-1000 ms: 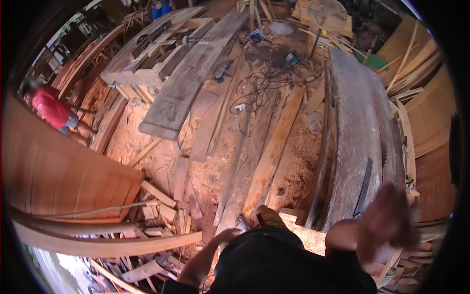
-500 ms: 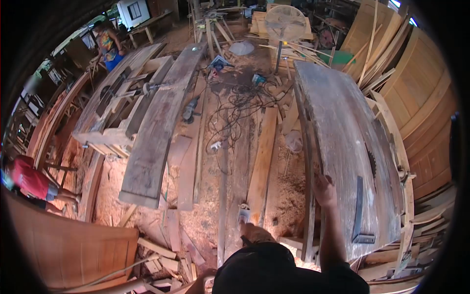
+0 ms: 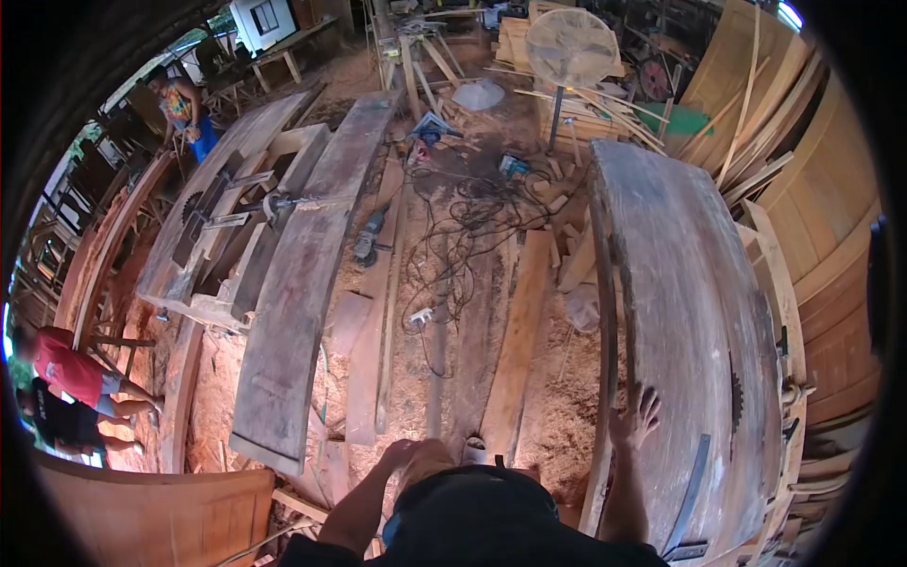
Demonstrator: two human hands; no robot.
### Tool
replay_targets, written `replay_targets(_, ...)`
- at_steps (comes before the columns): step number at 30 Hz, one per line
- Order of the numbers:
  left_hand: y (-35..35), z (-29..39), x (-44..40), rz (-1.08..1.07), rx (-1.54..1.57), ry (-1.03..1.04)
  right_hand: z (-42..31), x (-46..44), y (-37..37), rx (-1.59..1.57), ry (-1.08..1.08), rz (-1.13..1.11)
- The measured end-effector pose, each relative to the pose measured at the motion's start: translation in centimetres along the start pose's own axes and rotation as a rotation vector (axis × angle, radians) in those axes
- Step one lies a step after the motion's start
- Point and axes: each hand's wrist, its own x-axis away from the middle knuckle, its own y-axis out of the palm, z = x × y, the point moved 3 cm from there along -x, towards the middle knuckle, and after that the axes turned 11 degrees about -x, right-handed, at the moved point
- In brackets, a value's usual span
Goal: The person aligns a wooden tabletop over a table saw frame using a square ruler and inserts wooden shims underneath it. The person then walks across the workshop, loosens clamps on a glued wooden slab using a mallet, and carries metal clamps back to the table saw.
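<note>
Sawdust (image 3: 559,430) is littering the workshop floor (image 3: 463,161); the right hand (image 3: 635,420) is spreading open over the saw table's (image 3: 673,274) edge; the left hand's (image 3: 402,455) grip is staying unclear.

Black corners ring my fisheye view, bowing the wooden panels (image 3: 820,217) near its right edge; daylight (image 3: 790,16) glares at upper right; my right fingers (image 3: 650,404) look fairly clear.

Right hand (image 3: 637,422), one: fingers spread, at the left edge of a worn wooden desk (image 3: 675,255). Set into desk: toothed saw blade (image 3: 737,402). On desk, near end: square (image 3: 697,472), dark. Left hand (image 3: 402,453), one: at the knee (image 3: 430,460). Floor (image 3: 345,71): plank (image 3: 520,331), tangled cables (image 3: 461,200), sawdust (image 3: 557,402). Beyond: round caged fan (image 3: 571,47), on stand.
</note>
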Motion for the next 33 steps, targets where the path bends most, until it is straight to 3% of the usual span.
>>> replay_targets(4, -1.0, 3.7, -8.0, -0.286, -0.204, 0.161, -0.6, -2.3, 0.5, 0.047, 0.042, 0.064)
replay_targets(7, -0.3, 3.7, -15.1, 0.035, 0.179, 0.147, -1.9, -4.0, 0.5, 0.06, 0.145, 0.08)
replay_targets(10, -4.0, 5.7, -20.6, -0.274, -0.077, -0.06, -2.6, -8.2, 1.6, 0.024, 0.199, 0.107)
replay_targets(15, -9.3, 9.8, -31.6, -0.366, -0.036, -0.018, -7.6, -17.3, 2.9, -0.043, 0.296, 0.071)
replay_targets(17, -13.0, 13.7, -34.9, -0.36, 0.115, 0.084, -10.7, -20.1, 1.8, -0.023, 0.486, 0.075)
replay_targets(20, -18.6, 18.4, -42.7, -0.321, -0.192, 0.33, -11.2, -23.6, 2.7, -0.013, 0.603, 0.179)
replay_targets(23, -24.1, 22.0, -48.9, -0.521, 0.038, 0.316, -10.2, -24.4, 3.5, 0.06, 0.694, 0.195)
replay_targets(25, -29.3, 26.0, -51.2, -0.391, -0.075, 0.273, -10.8, -25.2, 3.2, 0.07, 0.788, 0.167)
replay_targets(29, -33.5, 27.3, -57.0, -0.285, 0.106, 0.287, -10.5, -29.0, 4.0, 0.099, 1.06, 0.18)
replay_targets(30, -34.0, 27.2, -58.0, -0.411, 0.148, 0.205, -10.4, -30.4, 4.3, 0.083, 1.15, 0.195)
replay_targets(33, -36.4, 28.1, -59.0, -0.429, -0.046, 0.345, -10.8, -36.7, 6.1, 0.032, 1.271, 0.266)
